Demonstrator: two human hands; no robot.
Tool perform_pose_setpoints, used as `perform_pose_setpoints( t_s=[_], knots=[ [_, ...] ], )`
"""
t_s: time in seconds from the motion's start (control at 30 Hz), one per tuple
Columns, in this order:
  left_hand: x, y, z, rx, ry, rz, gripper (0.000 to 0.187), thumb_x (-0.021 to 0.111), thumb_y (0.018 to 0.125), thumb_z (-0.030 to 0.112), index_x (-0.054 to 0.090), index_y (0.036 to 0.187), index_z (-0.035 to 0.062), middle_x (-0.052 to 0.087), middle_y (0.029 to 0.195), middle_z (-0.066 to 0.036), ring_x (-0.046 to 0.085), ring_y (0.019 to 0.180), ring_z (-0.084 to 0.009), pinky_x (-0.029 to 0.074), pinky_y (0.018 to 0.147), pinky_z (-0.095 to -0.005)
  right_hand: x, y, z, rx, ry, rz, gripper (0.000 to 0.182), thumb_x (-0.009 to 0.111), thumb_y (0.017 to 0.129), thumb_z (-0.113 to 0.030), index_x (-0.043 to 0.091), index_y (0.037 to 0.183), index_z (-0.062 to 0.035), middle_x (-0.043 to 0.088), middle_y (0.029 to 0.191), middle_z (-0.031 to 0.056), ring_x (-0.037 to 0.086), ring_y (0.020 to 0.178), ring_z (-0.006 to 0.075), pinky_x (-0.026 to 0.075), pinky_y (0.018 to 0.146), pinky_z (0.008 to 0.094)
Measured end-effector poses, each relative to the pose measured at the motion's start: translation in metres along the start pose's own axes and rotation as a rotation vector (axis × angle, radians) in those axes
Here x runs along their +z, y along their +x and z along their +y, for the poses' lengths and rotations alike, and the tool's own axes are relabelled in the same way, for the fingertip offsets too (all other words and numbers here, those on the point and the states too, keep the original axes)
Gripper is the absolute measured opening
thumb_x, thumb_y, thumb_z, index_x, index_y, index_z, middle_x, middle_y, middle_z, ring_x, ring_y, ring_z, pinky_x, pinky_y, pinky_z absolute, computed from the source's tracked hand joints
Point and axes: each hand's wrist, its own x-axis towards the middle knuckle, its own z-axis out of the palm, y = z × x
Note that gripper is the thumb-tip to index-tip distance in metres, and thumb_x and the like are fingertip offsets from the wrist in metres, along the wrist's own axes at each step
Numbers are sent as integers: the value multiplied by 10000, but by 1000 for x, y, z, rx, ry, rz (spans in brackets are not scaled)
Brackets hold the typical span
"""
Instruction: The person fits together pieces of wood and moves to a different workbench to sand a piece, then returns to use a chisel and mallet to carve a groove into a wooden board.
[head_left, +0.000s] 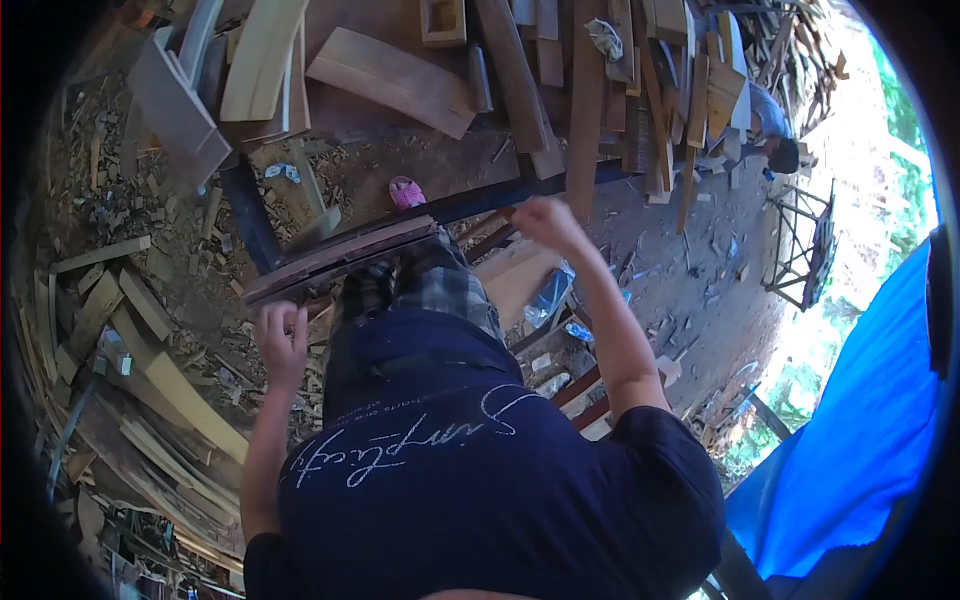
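A narrow brown wooden board (345, 257) lies slantwise across the front of the lap, over the checked shorts (440, 280). At its left end is my left hand (281, 338), fingers loosely bent and apart, with nothing visible in them. Out past the board's right end, my right hand (548, 224) is closed, its fingers curled together and slightly blurred. What it holds, if anything, is hidden. Below that hand is a light wooden panel (515, 275), close to reddish-brown bars.
Planks (395, 80) cover the work surface ahead. More wood strips (190, 400) are stacked at left. Scraps litter the ground; a pink shoe (406, 192) shows beyond the board. Another person (772, 125) is at far right, near a metal frame (803, 245). A blue tarp (850, 430) hangs at right.
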Motion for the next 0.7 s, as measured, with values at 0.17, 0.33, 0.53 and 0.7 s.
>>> perform_pose_setpoints(
  t_s=[0.17, 0.33, 0.53, 0.7],
  knots=[
    [71, -71, -53, -597, -338, -431, 280, 616, 900, 292, 575, 878, 16, 597, 810, -77, 577, 738, -160, 460, 684, -323, 93, -6, 19, 165, -211, -326, 758, 641, 803, -562, 478, 1340, -53, 505, 1312, 268, 511, 1221, 360, 423, 1005, 424],
    [152, -132, -97, -856, -583, -462, 304, 599, 910, 266, 597, 1040, -9, 653, 956, -140, 620, 885, -196, 476, 775, -347, 110, 10, 22, 146, -184, -507, 743, 662, 792, -523, 479, 1341, -57, 525, 1294, 251, 521, 1207, 355, 417, 1012, 409],
    [125, -187, -58, -590, -641, -567, 333, 566, 947, 253, 583, 1155, -8, 666, 1012, -123, 622, 980, -234, 476, 835, -362, 49, 1, 20, 27, -180, -876, 372, 661, 824, -330, 628, 1055, -41, 655, 1012, 184, 630, 976, 302, 483, 804, 389],
    [148, -141, -57, -1087, -995, -601, 313, 630, 914, 261, 548, 1088, 15, 612, 962, -106, 618, 902, -171, 498, 756, -340, 57, 10, 23, 73, -322, -856, 368, 625, 857, -332, 625, 1068, -31, 653, 996, 201, 635, 953, 313, 482, 826, 388]
  ],
)
